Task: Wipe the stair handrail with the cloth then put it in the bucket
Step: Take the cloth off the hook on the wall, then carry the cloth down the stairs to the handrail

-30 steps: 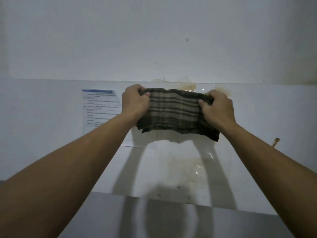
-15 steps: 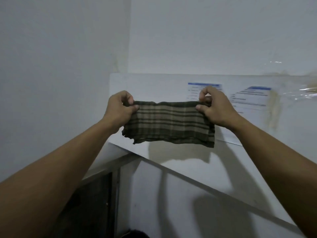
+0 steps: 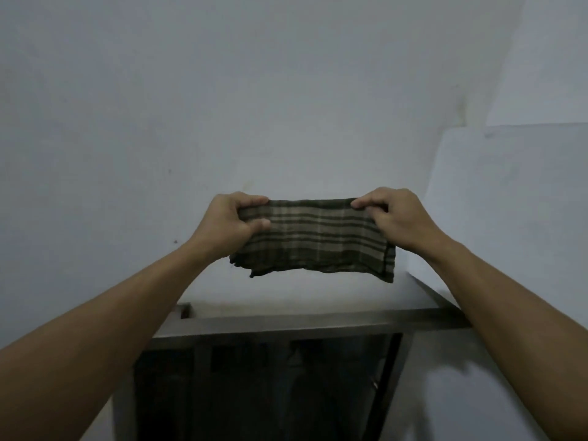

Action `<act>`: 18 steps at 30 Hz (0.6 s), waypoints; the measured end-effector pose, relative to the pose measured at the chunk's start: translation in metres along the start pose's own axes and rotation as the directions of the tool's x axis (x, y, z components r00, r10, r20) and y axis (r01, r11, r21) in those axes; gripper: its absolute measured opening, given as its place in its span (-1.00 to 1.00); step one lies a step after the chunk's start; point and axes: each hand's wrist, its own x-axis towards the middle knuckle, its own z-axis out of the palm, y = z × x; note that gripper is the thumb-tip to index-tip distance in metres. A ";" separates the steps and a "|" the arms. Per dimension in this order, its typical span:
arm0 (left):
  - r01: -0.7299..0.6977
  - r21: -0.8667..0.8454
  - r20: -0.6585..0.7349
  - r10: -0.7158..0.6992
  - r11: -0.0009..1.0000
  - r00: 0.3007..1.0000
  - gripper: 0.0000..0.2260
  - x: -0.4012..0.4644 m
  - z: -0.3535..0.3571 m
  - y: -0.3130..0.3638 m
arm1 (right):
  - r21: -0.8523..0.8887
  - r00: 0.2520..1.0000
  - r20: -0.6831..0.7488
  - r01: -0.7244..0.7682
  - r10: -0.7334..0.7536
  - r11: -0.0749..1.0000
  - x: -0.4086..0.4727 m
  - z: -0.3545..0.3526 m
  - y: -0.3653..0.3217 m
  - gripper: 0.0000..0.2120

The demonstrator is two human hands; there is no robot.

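Both our left hand (image 3: 234,222) and right hand (image 3: 393,214) pinch the cloth's (image 3: 315,238) top corners; soft, light, it droops between them.

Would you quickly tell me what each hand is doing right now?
Left hand: closed on the cloth.
Right hand: closed on the cloth.

The cloth (image 3: 313,238) is a thin woven fabric, dark olive plaid with paler stripes, matt, creased, its lower edge ragged. The wall (image 3: 222,90) behind looks like painted plaster, matt and smooth, with small specks. Below, the frame (image 3: 286,326) looks like brushed metal, dull grey with faint sheen.
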 end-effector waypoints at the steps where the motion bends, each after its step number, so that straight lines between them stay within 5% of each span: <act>1: 0.015 0.065 -0.011 -0.014 0.998 1.000 -0.61 -0.002 -0.013 -0.010 | 0.026 0.999 0.024 0.036 -0.037 0.999 0.013 0.019 -0.005 -0.80; 7: 0.143 0.432 -0.142 -0.090 0.890 0.986 -0.67 -0.027 -0.092 -0.049 | 0.148 0.915 0.214 0.315 -0.341 0.938 0.075 0.121 -0.043 -0.45; 13: 0.424 0.554 -0.417 -0.202 0.717 0.886 -0.76 -0.089 -0.168 -0.059 | 0.316 0.767 0.199 0.539 -0.610 0.780 0.102 0.221 -0.118 -0.56; 18: 0.593 0.622 -0.551 -0.252 0.512 0.796 -0.63 -0.156 -0.231 -0.050 | 0.461 0.627 0.128 0.648 -0.769 0.606 0.094 0.282 -0.215 -0.60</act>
